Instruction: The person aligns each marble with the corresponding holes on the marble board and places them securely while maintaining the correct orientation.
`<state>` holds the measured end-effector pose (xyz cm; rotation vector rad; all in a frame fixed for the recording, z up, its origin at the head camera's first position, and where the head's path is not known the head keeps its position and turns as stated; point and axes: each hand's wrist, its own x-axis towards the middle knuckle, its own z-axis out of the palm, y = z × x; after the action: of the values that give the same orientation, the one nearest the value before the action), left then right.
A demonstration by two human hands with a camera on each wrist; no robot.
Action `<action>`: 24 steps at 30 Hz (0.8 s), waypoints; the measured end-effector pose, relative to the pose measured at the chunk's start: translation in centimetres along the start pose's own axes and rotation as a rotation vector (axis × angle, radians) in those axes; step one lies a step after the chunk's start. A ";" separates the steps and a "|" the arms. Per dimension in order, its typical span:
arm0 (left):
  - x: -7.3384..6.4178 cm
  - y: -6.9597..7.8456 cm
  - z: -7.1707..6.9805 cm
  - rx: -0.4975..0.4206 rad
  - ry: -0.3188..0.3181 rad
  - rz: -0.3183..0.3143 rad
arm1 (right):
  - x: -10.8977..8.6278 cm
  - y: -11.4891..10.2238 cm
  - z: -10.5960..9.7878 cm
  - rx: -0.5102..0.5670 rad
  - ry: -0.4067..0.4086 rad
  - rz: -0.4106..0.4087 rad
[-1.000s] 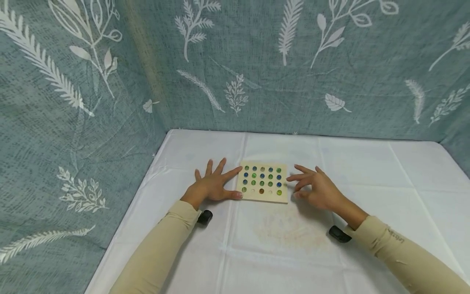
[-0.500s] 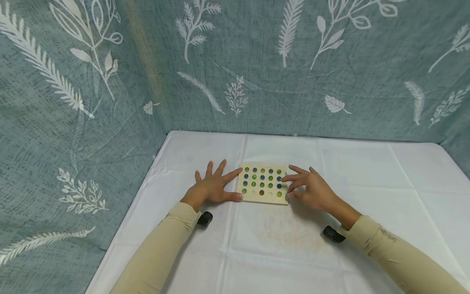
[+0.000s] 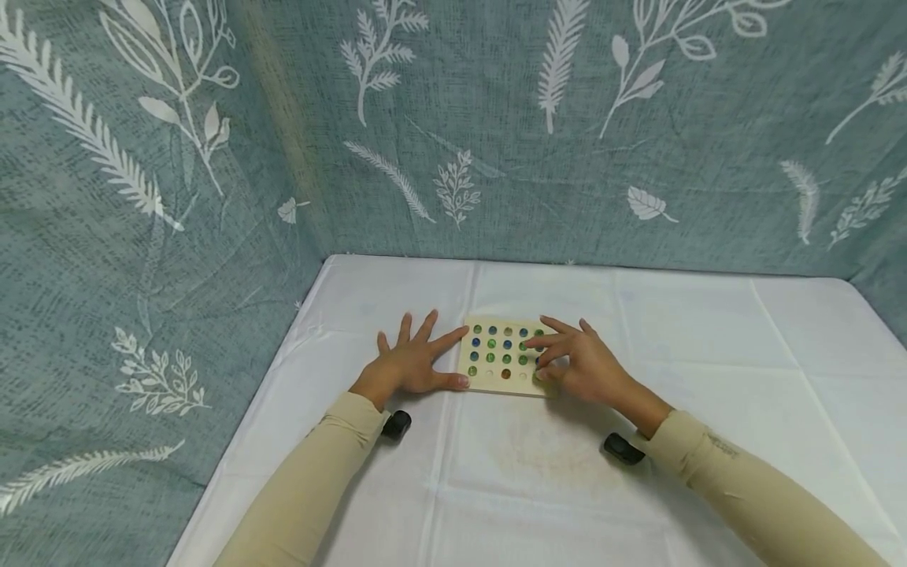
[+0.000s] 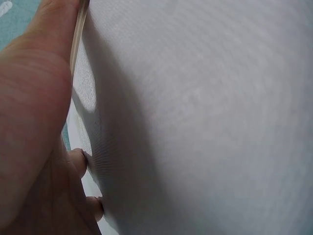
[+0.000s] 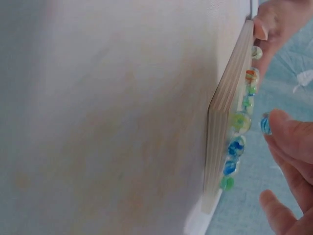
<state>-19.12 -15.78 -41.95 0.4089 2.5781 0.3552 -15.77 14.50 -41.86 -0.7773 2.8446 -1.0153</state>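
Note:
A pale wooden board [image 3: 496, 384] lies flat on the white cloth, with rows of glass marbles in its hollows, mostly green and blue, one amber. Two hollows in its near row are bare. My left hand [image 3: 411, 366] rests at the board's left side, fingers spread, thumb and index fingertip touching its edge. Over the right part of the board is my right hand [image 3: 586, 366]. Between its thumb and fingers it pinches a blue marble [image 5: 265, 124], held just above the seated marbles [image 5: 237, 146]. This hand covers some right-column marbles in the head view.
White cloth [image 3: 708, 331] with fold creases covers the table, brownish stains showing in front of the board. Grey-green curtains [image 3: 510, 189] with white leaf prints stand behind and to the left. A black wrist camera [image 3: 623, 449] sits under the right wrist, another [image 3: 397, 426] under the left.
My right hand has moved left from beside the board to above its right columns, marble in its fingers. The left hand keeps its place at the board's edge.

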 end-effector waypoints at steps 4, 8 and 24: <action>0.0 0.0 -0.1 0.003 -0.001 -0.002 | 0.4 -0.4 0.2 0.014 -0.002 0.004; 0.0 0.0 0.0 0.008 -0.004 -0.004 | 0.6 -0.7 0.4 0.031 -0.004 0.006; 0.0 -0.1 0.0 0.004 -0.011 -0.003 | 1.3 -1.2 1.3 -0.036 -0.014 -0.005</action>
<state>-19.09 -15.86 -41.98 0.4069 2.5690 0.3455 -16.13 12.38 -41.95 -0.7920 2.8580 -0.9581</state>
